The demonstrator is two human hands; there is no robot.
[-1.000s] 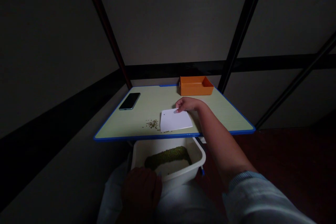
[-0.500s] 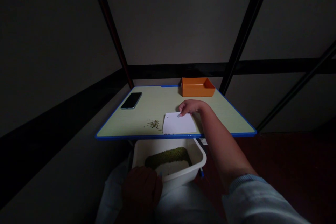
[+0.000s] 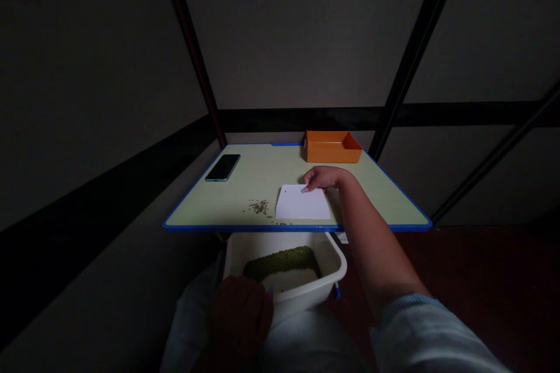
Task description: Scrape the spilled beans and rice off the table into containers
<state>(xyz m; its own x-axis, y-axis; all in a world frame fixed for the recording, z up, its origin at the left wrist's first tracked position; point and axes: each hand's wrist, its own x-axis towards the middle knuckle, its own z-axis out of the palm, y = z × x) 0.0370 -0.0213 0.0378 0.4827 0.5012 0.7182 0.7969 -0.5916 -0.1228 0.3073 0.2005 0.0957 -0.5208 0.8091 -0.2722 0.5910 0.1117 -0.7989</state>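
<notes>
The right hand (image 3: 322, 177) presses its fingertips flat on the far edge of one white scraper card (image 3: 303, 203), not clamped around it. The card lies near the table's (image 3: 385, 198) near edge, its long side running left-right. One small scatter of green beans (image 3: 261, 207) sits just left of it. The left hand (image 3: 238, 315) grips the near rim of one white tub (image 3: 333, 256) below. One phone (image 3: 223, 167) and one orange tray (image 3: 332, 146) lie farther off.
</notes>
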